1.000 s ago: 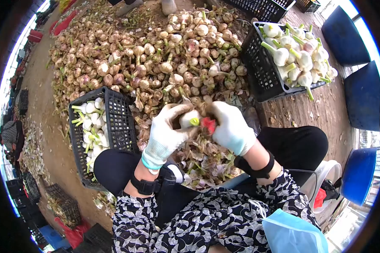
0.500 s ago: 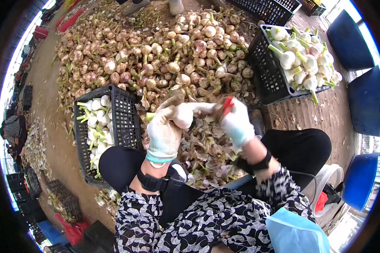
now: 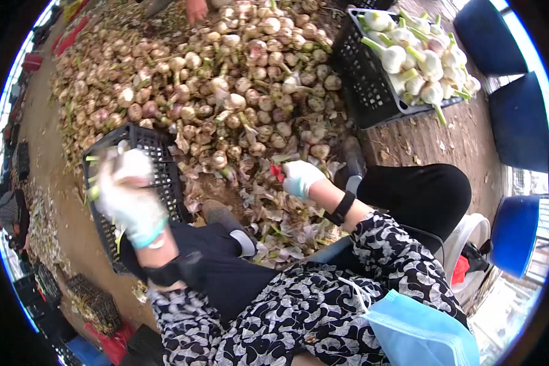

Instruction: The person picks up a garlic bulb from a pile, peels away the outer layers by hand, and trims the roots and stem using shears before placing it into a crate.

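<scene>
My left hand (image 3: 131, 204), in a white and teal glove and smeared by motion, is above the left black crate (image 3: 161, 143). A white garlic bulb (image 3: 134, 165) shows in its fingers, with a green stem end sticking out at the left. The crate under it holds peeled garlic, mostly hidden by the hand. My right hand (image 3: 302, 180), gloved too, is closed around a small red-handled tool (image 3: 276, 172) over the litter of garlic skins (image 3: 280, 213). The tool's working end cannot be made out.
A large heap of unpeeled garlic (image 3: 226, 91) spreads ahead. At the right stands a black crate (image 3: 366, 79) piled with white garlic bulbs (image 3: 430, 64). Blue barrels (image 3: 521, 122) line the right side. Another person's hand (image 3: 196, 10) reaches in at the top. A face mask (image 3: 421, 329) hangs near me.
My left hand has swung left with the garlic bulb, from in front of me to above the left crate. My right hand has moved slightly left and down, keeping the red-handled tool. The view has shifted.
</scene>
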Tool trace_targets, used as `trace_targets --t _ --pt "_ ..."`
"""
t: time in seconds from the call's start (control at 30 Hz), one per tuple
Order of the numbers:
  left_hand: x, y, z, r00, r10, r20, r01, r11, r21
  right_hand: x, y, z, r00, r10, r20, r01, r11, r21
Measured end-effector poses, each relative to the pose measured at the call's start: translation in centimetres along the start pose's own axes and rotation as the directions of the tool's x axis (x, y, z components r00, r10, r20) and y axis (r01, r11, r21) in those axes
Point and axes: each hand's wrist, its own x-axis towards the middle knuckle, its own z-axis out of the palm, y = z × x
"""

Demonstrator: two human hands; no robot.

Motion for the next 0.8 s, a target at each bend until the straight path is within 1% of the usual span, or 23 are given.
trace_targets --t 0.03,0.07,0.1,0.13,0.17,0.2,0.23,0.27,0.3,0.33,0.4,0.43,0.47,0.5,0.53,0.57,0.6,0.63,0.67,0.7,0.73,0.77,0.8 --pt "0.4 1.7 -0.4 0.985 0.156 -0.066 -0.142 0.972 0.186 0.0 1.4 0.8 0.973 0.190 -0.133 -0.186 0.982 0.041" --pt "-0.9 3.4 1.4 0.882 0.446 -0.151 -0.288 0.765 0.576 0.1 2.7 1.4 0.895 0.368 -0.254 -0.354 0.930 0.100" --pt "-1.3 3.8 1.6 0.853 0.517 -0.068 -0.225 0.482 0.847 0.4 4.2 1.7 0.830 0.410 -0.379 -0.421 0.905 0.057" --pt "-1.5 3.9 1.4 0.835 0.549 0.039 -0.125 0.121 0.985 1.0 5.7 2.1 0.752 0.434 -0.496 -0.488 0.872 0.022" --pt "-1.6 2.6 1.0 0.858 0.491 0.151 -0.295 0.231 0.927 2.0 7.1 2.2 0.733 0.514 -0.446 -0.540 0.838 0.079" --pt "-1.4 1.1 0.7 0.854 0.446 0.267 -0.440 0.347 0.828 2.7 8.4 2.2 0.745 0.566 -0.354 -0.558 0.819 0.134" --pt "-2.1 0.7 1.7 0.950 0.201 0.240 -0.311 0.689 0.655 3.4 9.5 2.3 0.739 0.621 -0.263 -0.593 0.784 0.184" --pt "-2.1 -0.9 1.8 0.911 0.203 0.358 -0.372 0.779 0.505 4.2 10.3 2.5 0.726 0.666 -0.172 -0.628 0.744 0.228" --pt "-3.0 -0.5 2.7 0.924 0.041 0.380 -0.260 0.797 0.546 4.6 11.0 2.8 0.733 0.661 -0.162 -0.622 0.747 0.234" --pt "-3.5 -0.6 3.1 0.906 -0.117 0.408 -0.125 0.845 0.519 4.9 11.7 3.1 0.738 0.652 -0.173 -0.614 0.755 0.228" --pt "-4.2 -2.1 3.4 0.881 -0.181 0.437 -0.058 0.875 0.480 5.8 13.5 4.1 0.736 0.649 -0.193 -0.581 0.752 0.311" --pt "-4.4 -2.7 3.4 0.877 -0.178 0.447 -0.063 0.878 0.474 6.3 13.4 4.6 0.686 0.695 -0.215 -0.503 0.667 0.549" --pt "-4.6 -3.0 3.4 0.870 -0.179 0.460 -0.067 0.880 0.470 6.5 13.5 5.0 0.728 0.628 -0.276 -0.356 0.689 0.632" --pt "-4.8 -2.7 3.6 0.842 -0.285 0.458 0.071 0.900 0.431 5.8 10.7 3.5 0.751 0.562 -0.345 -0.196 0.690 0.697" --pt "-4.7 -3.0 3.5 0.822 -0.306 0.480 0.079 0.897 0.435 6.9 9.8 3.3 0.783 0.395 -0.481 0.006 0.768 0.641" --pt "-4.6 -3.1 3.5 0.813 -0.295 0.502 0.000 0.863 0.506 4.9 4.6 -0.1 0.816 0.334 -0.472 0.099 0.723 0.684" --pt "-4.5 -3.4 3.4 0.804 -0.288 0.520 -0.079 0.815 0.574 2.9 0.6 -2.7 0.815 0.206 -0.542 0.270 0.692 0.670" --pt "-4.2 -5.0 2.9 0.802 -0.235 0.550 -0.134 0.826 0.548 3.1 -0.4 -3.5 0.802 -0.003 -0.597 0.442 0.675 0.591" --pt "-4.4 -4.1 3.4 0.763 -0.406 0.504 0.032 0.801 0.598 1.9 -2.7 -5.0 0.806 -0.075 -0.587 0.476 0.672 0.568" --pt "-4.5 -3.4 3.9 0.714 -0.407 0.570 0.039 0.835 0.548 -0.4 -4.8 -7.5 0.749 -0.292 -0.595 0.574 0.735 0.361" --pt "-4.6 -3.0 4.2 0.658 -0.403 0.636 0.050 0.867 0.497 -2.3 -6.4 -9.4 0.672 -0.495 -0.551 0.658 0.740 0.137" --pt "-4.9 -3.0 4.2 0.586 -0.454 0.671 0.155 0.876 0.458 -2.7 -7.0 -9.7 0.612 -0.577 -0.541 0.671 0.741 -0.031" --pt "-5.0 -2.3 4.5 0.543 -0.493 0.679 0.050 0.827 0.560 -3.2 -7.6 -10.1 0.556 -0.652 -0.515 0.663 0.722 -0.198"
